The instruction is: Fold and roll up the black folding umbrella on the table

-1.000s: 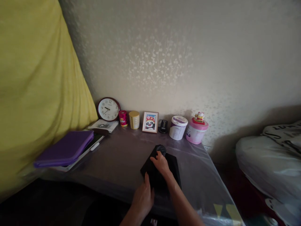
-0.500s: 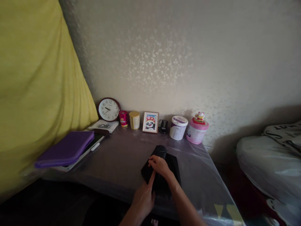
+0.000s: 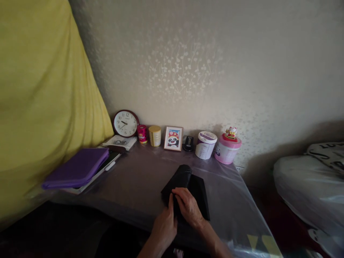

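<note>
A black folded sheet [image 3: 199, 190], cloth or paper, lies near the front of the table; its far end stands up in a rounded fold. My right hand [image 3: 188, 208] rests on its middle, fingers together and bent, pinching at the fold. Beside it, my left hand [image 3: 164, 224] grips the near left edge, its index finger stretched along the sheet toward my right fingertips. The other left fingers curl under and are partly hidden. Both hands cover the middle of the sheet.
The table [image 3: 137, 179] has a clear plastic cover. A purple folder [image 3: 77, 168] lies left. Along the wall stand a clock [image 3: 125, 123], a pink can [image 3: 142, 134], a yellow-lidded can [image 3: 155, 136], a picture frame [image 3: 173, 138], a white tub [image 3: 206, 145] and a pink tub [image 3: 228, 149].
My right hand has slid down the sheet toward me, uncovering more of the raised fold. My left hand stays near the same edge. The view has shifted slightly.
</note>
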Available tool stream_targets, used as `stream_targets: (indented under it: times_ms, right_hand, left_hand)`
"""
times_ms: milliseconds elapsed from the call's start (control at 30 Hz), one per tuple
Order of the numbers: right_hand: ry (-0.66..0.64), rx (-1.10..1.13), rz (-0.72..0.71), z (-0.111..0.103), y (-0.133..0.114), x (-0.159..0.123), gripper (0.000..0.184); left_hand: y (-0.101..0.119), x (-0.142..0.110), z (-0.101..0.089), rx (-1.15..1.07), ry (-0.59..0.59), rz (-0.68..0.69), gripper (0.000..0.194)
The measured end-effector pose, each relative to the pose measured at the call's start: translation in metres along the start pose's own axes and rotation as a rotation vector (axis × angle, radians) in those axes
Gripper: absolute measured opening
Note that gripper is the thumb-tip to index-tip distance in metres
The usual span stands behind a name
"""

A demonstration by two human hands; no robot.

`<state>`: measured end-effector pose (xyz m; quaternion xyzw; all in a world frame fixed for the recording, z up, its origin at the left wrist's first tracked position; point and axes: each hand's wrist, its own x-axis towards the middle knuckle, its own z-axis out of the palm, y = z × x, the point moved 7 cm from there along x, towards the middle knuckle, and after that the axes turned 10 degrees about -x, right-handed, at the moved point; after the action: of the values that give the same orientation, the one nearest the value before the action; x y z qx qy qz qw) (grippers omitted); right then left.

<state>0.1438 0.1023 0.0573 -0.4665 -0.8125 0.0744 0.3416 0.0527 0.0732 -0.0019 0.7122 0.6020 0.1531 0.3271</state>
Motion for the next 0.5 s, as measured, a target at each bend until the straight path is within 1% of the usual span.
stream_targets:
  times_ms: [67, 133, 300, 400, 500]
  right_hand:
    - [-0.017, -0.064, -0.066, 0.007, 0.001, 0.0, 0.03]
    - [-0.034, -0.128, -0.093, 0.014, 0.011, 0.008, 0.029]
    - [-0.046, -0.255, -0.076, 0.02, 0.057, 0.048, 0.027]
    - [-0.047, -0.347, -0.007, 0.018, 0.089, 0.072, 0.027]
    - [-0.038, -0.441, 0.123, 0.009, 0.112, 0.089, 0.027]
  left_hand:
    - [-0.002, 0.001, 0.001, -0.004, 0.004, -0.012, 0.067]
    - [-0.002, 0.001, 0.002, -0.007, 0.0, -0.016, 0.067]
    - [0.0, 0.001, 0.001, -0.005, -0.004, -0.037, 0.067]
    - [0.001, 0.0, 0.0, 0.003, -0.009, -0.04, 0.066]
    - [0.0, 0.0, 0.001, 0.004, -0.029, -0.07, 0.067]
